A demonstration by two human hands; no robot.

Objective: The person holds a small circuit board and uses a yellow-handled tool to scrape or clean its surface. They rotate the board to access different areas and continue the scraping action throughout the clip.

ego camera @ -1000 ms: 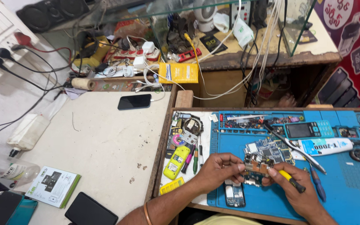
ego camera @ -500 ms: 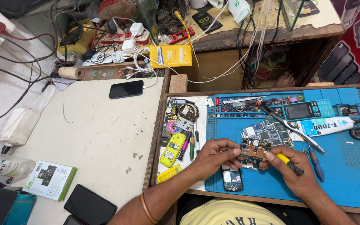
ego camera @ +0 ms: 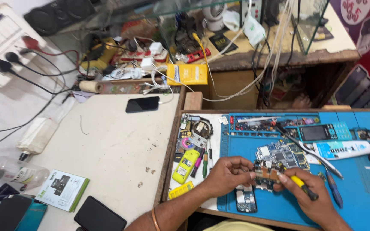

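A wooden tray [ego camera: 174,141] on the bench's right side holds a blue repair mat [ego camera: 365,188], a yellow phone [ego camera: 185,166], tweezers [ego camera: 309,149] and loose phone parts. Near the tray's front edge, a small brown circuit board [ego camera: 267,169] crowded with components sits above the mat. My left hand [ego camera: 227,175] pinches its left end, fingers closed. My right hand [ego camera: 311,197] grips a yellow-handled screwdriver [ego camera: 302,187], its tip against the board.

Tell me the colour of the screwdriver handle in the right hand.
Yellow and black handle, head view.
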